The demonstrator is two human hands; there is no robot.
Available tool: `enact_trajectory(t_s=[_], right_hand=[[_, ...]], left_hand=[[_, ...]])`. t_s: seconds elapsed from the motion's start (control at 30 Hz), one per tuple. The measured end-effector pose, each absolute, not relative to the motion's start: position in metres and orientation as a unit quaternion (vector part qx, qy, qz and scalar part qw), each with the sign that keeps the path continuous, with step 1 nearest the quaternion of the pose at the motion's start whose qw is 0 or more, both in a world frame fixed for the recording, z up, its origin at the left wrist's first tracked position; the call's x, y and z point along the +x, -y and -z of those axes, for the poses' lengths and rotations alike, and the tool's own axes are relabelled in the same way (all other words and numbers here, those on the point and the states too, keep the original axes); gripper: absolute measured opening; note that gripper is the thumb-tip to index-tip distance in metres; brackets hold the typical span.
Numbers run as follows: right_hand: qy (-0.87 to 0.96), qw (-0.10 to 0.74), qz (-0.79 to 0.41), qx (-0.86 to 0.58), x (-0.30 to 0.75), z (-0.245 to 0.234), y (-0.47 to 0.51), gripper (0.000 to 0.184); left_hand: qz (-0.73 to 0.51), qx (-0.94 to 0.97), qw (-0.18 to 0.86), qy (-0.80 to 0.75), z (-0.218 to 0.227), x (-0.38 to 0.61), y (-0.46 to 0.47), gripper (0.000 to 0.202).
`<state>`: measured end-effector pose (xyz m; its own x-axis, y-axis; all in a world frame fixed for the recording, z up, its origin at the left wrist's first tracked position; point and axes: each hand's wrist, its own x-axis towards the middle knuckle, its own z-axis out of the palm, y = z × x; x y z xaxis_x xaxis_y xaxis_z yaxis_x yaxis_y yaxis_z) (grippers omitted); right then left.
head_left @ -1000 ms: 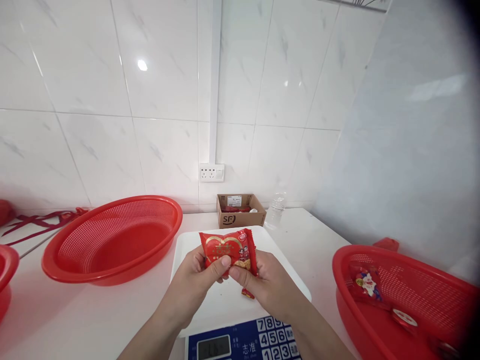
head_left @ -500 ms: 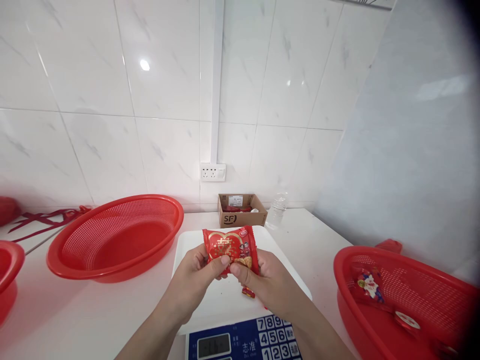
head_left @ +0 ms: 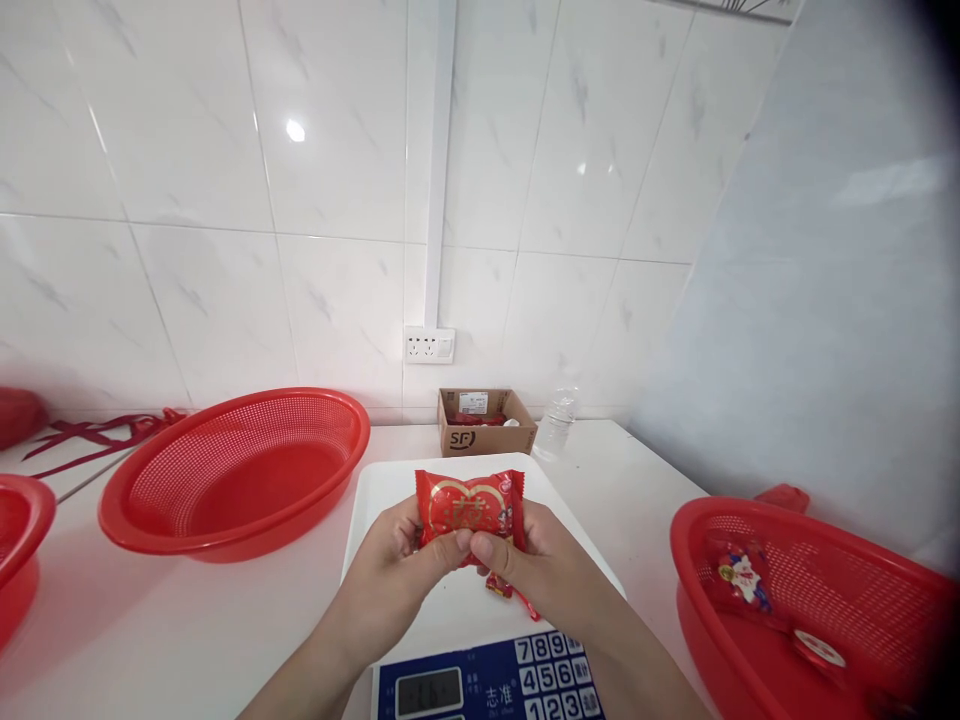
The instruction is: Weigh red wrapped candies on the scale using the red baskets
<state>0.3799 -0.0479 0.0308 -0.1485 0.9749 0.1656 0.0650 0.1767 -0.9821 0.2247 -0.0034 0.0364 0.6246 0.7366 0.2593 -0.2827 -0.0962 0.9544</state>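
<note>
Between both hands is a red snack packet (head_left: 469, 505) with a gold heart and gold lettering, held upright over the white weighing pan (head_left: 420, 620). My left hand (head_left: 401, 555) is closed on its left side, with the thumb across the front. On its right side my right hand (head_left: 536, 555) is closed too, the two thumbs meeting at the lower middle. Below the packet, partly hidden by my right hand, small red wrapped pieces (head_left: 499, 585) lie on the pan. The blue scale panel (head_left: 450, 680) with display and number keys is nearest me.
A large red basket (head_left: 232, 470) stands at left, with part of another red basket (head_left: 22, 530) beyond it. At right, a red basket (head_left: 697, 600) holds several packets. A cardboard box (head_left: 487, 438) and a clear plastic bottle (head_left: 557, 420) stand by the wall.
The packet has come slightly lower and to the right, and now sits straighter. More of a red piece on the pan shows beside my right hand. Both hands keep hold.
</note>
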Motion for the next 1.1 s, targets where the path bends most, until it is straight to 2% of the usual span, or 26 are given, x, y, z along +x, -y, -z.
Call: enact_trajectory(t_s=[0.4,0.7,0.87,0.97,1.1], right_hand=[[0.602,0.479,-0.426,-0.476,0.3798,-0.029,0.0477,0.042],[0.598,0.484,-0.413,-0.487,0.3754,-0.0296,0.0465,0.04],[0.576,0.518,-0.414,-0.478,0.3784,-0.0297,0.0466,0.048],[0.543,0.544,-0.385,-0.511,0.3779,-0.0322,0.0499,0.044],[0.567,0.53,-0.341,-0.53,0.3749,-0.0337,0.0541,0.039]], left_hand=[[-0.34,0.684,0.618,-0.187,-0.0359,0.2185,-0.0002,0.033],[-0.381,0.666,0.606,-0.209,-0.0345,0.2187,-0.0004,0.034],[-0.383,0.68,0.587,-0.216,-0.034,0.218,-0.002,0.033],[-0.357,0.681,0.606,-0.204,-0.0343,0.2198,-0.0012,0.033],[-0.356,0.693,0.596,-0.194,-0.0339,0.221,0.0004,0.035]])
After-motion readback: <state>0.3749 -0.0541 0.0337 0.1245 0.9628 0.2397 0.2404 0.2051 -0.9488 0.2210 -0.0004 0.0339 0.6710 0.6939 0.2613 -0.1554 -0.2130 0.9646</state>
